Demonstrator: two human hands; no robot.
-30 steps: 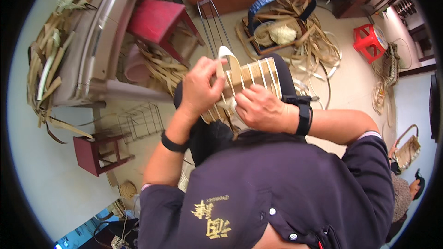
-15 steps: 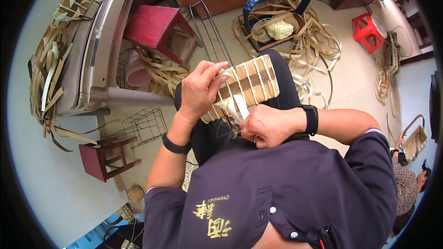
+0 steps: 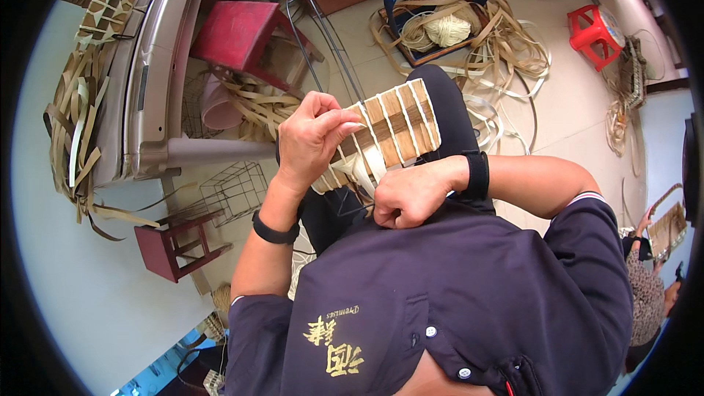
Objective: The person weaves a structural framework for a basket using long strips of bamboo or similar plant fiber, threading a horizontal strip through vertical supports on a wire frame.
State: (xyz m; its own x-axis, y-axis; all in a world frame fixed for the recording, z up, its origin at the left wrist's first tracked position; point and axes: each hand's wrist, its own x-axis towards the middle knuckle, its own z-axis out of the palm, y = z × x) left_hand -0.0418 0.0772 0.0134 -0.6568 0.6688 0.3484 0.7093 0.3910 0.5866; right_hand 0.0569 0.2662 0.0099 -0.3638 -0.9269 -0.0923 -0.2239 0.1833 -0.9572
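Across my lap lies a woven basket panel [image 3: 400, 121] of brown and tan strips, crossed by raised cream cords, on a dark wire frame [image 3: 330, 33] whose long loop reaches away from me. My left hand [image 3: 312, 139] is at the panel's left part, thumb and fingertips pinched together at a cream cord; what they grip is too small to make out. My right hand [image 3: 414, 194] is closed in a fist at the near edge. A pale flat strip [image 3: 372, 161] runs over the panel down to that fist, whose fingers partly hide its end.
A blue-handled basket [image 3: 438, 40] with a ball of cord and loose strips lies ahead. Red stools [image 3: 235, 35] and a wire basket frame [image 3: 235, 192] stand left, beside a table [image 3: 139, 88] hung with strips. Another person [image 3: 647, 297] holds a basket at far right.
My right fist has shifted slightly left and toward me. My left hand has moved a little left, and the strip loop beside its thumb no longer shows. The view has tilted slightly.
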